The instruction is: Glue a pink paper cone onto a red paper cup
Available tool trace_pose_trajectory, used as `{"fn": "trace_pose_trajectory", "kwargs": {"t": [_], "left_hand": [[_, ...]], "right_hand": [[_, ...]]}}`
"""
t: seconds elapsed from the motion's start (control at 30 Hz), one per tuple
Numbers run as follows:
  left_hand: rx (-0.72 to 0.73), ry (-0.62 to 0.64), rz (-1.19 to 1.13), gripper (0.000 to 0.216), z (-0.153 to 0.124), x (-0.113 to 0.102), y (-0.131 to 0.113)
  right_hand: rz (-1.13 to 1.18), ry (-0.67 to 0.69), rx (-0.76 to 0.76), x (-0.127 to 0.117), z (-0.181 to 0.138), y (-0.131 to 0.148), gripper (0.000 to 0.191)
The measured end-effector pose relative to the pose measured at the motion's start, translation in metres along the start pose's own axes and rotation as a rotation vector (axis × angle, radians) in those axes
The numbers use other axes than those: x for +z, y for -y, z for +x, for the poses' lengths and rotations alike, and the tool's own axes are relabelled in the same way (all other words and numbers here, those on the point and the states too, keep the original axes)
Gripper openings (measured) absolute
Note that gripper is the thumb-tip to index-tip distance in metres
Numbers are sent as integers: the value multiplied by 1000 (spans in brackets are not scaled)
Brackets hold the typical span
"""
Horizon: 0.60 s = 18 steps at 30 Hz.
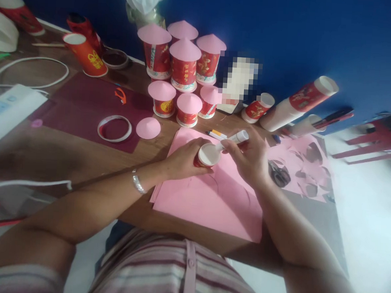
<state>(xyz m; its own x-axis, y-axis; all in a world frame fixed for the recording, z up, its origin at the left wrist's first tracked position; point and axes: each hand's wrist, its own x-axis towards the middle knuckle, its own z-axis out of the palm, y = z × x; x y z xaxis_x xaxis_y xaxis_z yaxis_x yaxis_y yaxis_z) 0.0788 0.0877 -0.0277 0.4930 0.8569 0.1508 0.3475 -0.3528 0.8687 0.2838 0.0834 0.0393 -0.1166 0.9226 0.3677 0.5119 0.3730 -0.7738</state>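
My left hand [185, 158] is closed around a small red paper cup [209, 155], its round white end facing up. In my right hand [251, 162] is a white glue stick [238, 137], held at a slant with its tip at the cup's rim. Both hands are above pink paper sheets [208, 209] marked with faint curved lines. A loose pink paper cone [148, 128] lies to the left of my left hand. Beyond my hands stand several red paper cups topped with pink cones, among them one stacked tower [184, 70].
Scissors [280, 174] rest on cut pink scraps [308, 171] at the right. A tape roll [114, 128] sits on a dark red mat [85, 109]. Upright cups [311, 94] stand along the wall. A power strip [14, 113] with white cable is at the left.
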Motion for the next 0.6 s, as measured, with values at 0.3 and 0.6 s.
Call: {"fn": "trace_pose_trajectory", "kwargs": {"t": [0.3,0.6], "left_hand": [[16,2,15,63,0,0,4],[21,28,-43,58,2,-3,-3]], "right_hand": [[-140,66,-51,-1,17,-7,40],[-185,93,-179,0,19,4,32]]}}
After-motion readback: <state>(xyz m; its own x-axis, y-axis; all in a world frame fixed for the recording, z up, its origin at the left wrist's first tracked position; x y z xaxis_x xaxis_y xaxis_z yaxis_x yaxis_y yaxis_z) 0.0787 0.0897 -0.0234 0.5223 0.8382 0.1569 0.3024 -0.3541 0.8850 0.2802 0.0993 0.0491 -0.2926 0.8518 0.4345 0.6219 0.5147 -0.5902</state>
